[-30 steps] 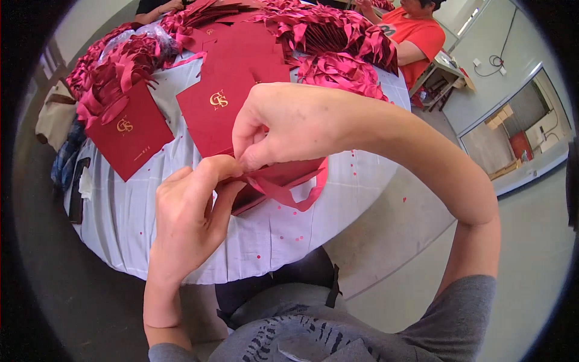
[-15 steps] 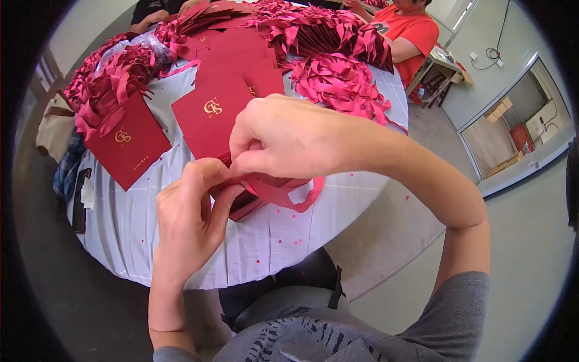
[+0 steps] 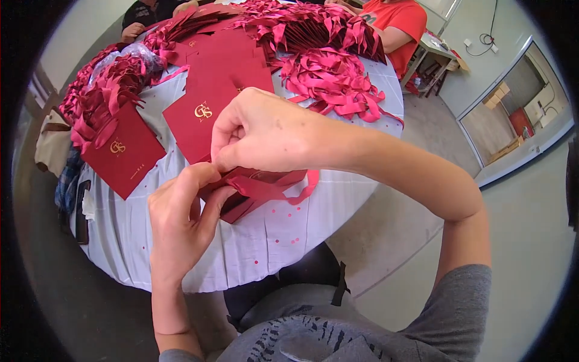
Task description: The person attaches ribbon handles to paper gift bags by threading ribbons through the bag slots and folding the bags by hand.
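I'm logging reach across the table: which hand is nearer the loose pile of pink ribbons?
The right hand. It sits just below and left of the ribbon pile; the left hand is lower, at the table's near edge, both pinching the red ribbon.

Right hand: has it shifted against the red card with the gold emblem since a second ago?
No. The right hand still pinches the red ribbon just below-right of the red card.
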Tool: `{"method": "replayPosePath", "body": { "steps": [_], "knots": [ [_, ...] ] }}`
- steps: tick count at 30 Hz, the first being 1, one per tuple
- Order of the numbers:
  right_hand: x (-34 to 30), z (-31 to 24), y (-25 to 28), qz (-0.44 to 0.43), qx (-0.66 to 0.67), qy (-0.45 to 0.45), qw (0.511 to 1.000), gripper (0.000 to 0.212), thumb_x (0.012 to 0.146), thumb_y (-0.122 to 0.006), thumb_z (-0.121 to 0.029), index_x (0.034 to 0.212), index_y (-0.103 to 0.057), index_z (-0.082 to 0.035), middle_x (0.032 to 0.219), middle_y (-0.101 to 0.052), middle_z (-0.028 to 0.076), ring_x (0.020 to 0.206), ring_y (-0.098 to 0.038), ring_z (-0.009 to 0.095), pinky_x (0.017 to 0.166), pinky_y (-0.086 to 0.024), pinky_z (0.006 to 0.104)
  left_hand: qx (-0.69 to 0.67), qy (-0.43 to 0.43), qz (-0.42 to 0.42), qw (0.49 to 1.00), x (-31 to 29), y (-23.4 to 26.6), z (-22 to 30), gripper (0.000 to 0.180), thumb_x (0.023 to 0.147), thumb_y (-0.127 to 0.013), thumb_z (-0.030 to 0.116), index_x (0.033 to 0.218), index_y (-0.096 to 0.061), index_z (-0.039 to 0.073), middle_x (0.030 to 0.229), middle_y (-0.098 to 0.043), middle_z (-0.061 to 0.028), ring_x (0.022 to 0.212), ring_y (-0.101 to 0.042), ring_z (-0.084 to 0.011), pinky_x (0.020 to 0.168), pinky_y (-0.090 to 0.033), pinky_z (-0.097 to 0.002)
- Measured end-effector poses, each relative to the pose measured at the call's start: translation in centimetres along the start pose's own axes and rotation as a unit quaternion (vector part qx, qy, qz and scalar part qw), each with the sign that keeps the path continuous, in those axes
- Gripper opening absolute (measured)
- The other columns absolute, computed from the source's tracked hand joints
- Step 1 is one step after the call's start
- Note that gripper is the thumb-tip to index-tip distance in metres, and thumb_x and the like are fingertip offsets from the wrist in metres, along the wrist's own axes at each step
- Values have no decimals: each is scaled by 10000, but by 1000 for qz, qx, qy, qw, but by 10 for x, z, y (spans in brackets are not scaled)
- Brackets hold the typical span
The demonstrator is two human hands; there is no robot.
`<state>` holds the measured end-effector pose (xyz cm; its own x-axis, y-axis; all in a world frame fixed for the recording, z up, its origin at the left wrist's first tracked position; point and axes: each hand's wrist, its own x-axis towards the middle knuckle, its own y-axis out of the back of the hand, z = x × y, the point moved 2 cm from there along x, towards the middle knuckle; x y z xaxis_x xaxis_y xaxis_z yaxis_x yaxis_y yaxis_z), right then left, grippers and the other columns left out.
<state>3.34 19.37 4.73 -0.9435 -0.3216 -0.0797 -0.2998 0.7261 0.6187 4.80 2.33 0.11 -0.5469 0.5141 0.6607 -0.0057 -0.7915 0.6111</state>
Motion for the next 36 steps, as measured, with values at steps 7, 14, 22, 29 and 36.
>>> {"method": "replayPosePath", "body": {
  "steps": [7,14,22,29,36],
  "knots": [
    [20,-5,2,20,46,78,996,171,776,-689,-154,815,-714,11,704,-650,61,702,-582,112,667,-458,273,-18,-13,15,1000,-4,-4,3,243,704,-764,9,862,-580,28,711,-619,-48,479,-484,-158,455,-359,-286],
    [63,11,0,30,154,-40,987,155,733,-733,-167,824,-731,-41,808,-678,64,791,-572,160,733,-425,325,3,-45,6,999,-2,-5,6,279,685,-738,-20,936,-632,39,746,-641,-38,467,-465,-158,493,-364,-284],
    [75,19,8,90,75,21,993,186,754,-714,-190,822,-717,-16,769,-664,69,669,-572,151,606,-448,292,3,-28,1,1000,-3,-4,5,250,697,-705,-35,927,-646,42,758,-649,-45,489,-483,-169,491,-369,-295],
    [-29,3,-13,360,-44,314,877,196,751,-673,-67,891,-543,-23,813,-543,110,713,-581,269,643,-469,367,6,3,0,1000,-1,-7,-4,202,742,-681,-22,931,-637,32,760,-642,-64,486,-494,-186,490,-386,-305],
    [-40,38,-73,416,-227,316,822,445,650,-712,-95,1037,-512,0,981,-507,145,858,-531,300,727,-435,390,-8,59,8,998,2,-6,-1,148,770,-672,-9,905,-618,19,686,-608,-99,519,-539,-228,506,-410,-328]
  ]
}}
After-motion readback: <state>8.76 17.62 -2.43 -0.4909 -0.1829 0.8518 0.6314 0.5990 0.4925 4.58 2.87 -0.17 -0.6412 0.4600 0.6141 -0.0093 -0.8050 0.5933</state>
